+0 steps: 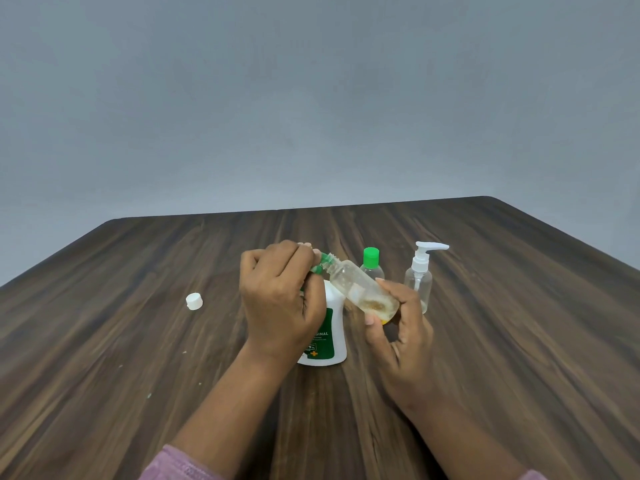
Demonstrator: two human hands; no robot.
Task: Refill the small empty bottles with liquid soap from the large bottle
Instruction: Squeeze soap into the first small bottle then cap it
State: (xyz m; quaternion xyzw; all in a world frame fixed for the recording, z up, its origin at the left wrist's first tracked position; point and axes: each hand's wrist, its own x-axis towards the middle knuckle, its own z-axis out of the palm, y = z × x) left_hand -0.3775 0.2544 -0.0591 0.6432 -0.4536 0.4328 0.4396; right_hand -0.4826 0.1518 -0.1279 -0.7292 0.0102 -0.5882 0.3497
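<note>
While the small clear plastic bottle (360,289) is held clear of the dark wood-grain table (138,306), tilted with its neck up and to the left, the right hand (401,337) grips its base end with fingers and thumb curled round the body. The left hand (277,299) pinches the green screw cap (320,263) at the neck. Bare thread shows just beside the cap, but whether the cap is fully off cannot be told. A little amber liquid sits at the low end of the bottle.

Handling assessment: the bottle looks light and thin-walled, so a hard squeeze would likely flex it. Any soap on the outside would make it slippery. The lower body is the sound place to hold it, leaving the neck free. The cap is small and best pinched at its sides.

The large white plastic soap bottle with green label (334,327) stands upright on the table, just behind the left hand and partly hidden by it. It is judged the heavier item, needing a full grip round its waist when poured.

Also standing beyond it are a second small clear bottle with green cap (371,263) and a clear pump bottle with white dispenser head (419,275). A loose white round cap (194,301) lies well apart, to the left.
</note>
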